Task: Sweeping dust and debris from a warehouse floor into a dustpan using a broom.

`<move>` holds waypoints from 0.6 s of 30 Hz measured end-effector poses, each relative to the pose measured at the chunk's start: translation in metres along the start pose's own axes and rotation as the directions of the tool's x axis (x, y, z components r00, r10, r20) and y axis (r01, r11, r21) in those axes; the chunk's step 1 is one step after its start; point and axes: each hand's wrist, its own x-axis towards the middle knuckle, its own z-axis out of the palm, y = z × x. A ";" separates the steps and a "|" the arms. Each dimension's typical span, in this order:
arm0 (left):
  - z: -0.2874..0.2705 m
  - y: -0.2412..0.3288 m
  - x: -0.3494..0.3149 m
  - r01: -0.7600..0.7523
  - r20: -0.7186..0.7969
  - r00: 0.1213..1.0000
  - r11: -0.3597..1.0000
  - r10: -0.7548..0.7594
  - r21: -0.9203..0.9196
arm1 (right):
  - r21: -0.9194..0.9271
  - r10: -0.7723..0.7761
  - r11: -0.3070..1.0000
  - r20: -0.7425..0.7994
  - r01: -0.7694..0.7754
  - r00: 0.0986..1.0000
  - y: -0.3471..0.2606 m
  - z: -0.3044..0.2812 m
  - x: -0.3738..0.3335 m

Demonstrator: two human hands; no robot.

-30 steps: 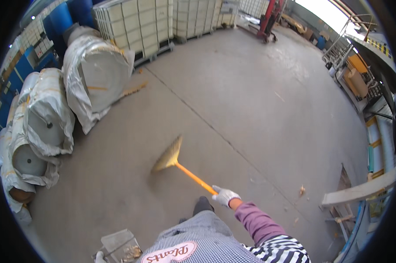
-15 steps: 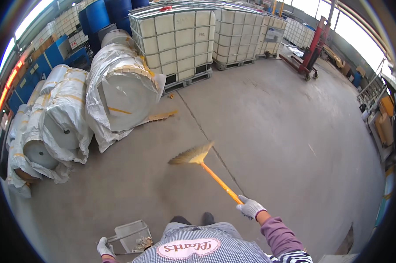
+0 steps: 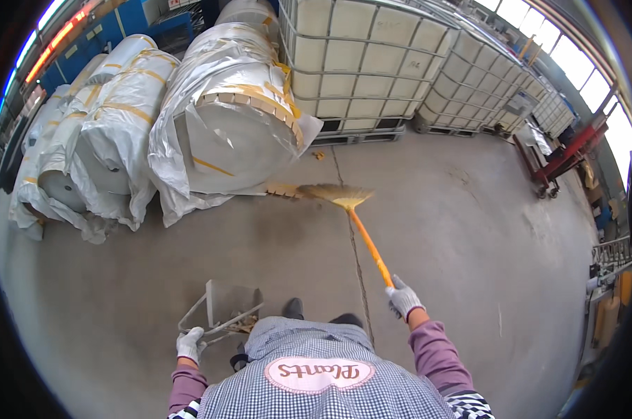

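Note:
My right hand (image 3: 404,298), in a pale knitted glove, is closed round the orange handle of a broom (image 3: 370,246). The broom's fan of yellow-brown bristles lies on the floor ahead, its left end against a notched brown strip (image 3: 281,189). At lower left my gloved left hand (image 3: 190,345) grips the frame handle of a long-handled grey dustpan (image 3: 223,302). Crumpled tan scraps (image 3: 247,323) lie in the pan, partly hidden behind my apron. A small yellow scrap (image 3: 319,155) rests on the floor beyond the broom.
Large rolls in white plastic (image 3: 239,140) lie at left. Caged white tanks (image 3: 365,63) stand on pallets behind them. A red pallet lifter (image 3: 567,157) is at far right, with racks and boards (image 3: 609,307) along the right side. A crack (image 3: 358,269) runs along the concrete floor.
I have moved forward, toward the rolls and tanks. The broom head has come up to the brown strip. My left hand and the dustpan have risen further into view.

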 end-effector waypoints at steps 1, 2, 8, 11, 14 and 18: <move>0.010 0.012 0.003 0.008 0.016 1.000 1.000 -0.008 0.015 | -0.026 -0.002 1.000 0.024 0.002 1.000 -0.033 -0.010 0.021; 0.025 0.025 0.004 0.015 0.011 1.000 1.000 -0.015 0.026 | -0.046 0.007 0.999 0.029 -0.005 1.000 -0.061 -0.024 0.040; 0.117 0.059 0.018 -0.077 -0.068 0.995 0.997 0.078 0.016 | -0.262 -0.103 0.957 0.095 0.125 0.990 -0.168 -0.040 0.249; 0.181 0.071 0.035 -0.163 -0.106 0.981 0.987 0.161 -0.002 | -0.542 -0.271 0.799 0.062 0.260 0.961 -0.222 -0.035 0.364; 0.254 0.111 0.042 -0.106 -0.088 0.989 0.983 0.120 0.149 | -0.512 -0.174 0.831 0.132 0.217 0.976 -0.253 -0.041 0.418; 0.302 0.128 0.090 -0.146 -0.072 0.983 0.957 0.169 0.252 | -0.327 0.100 0.945 0.246 -0.014 0.964 -0.215 -0.074 0.409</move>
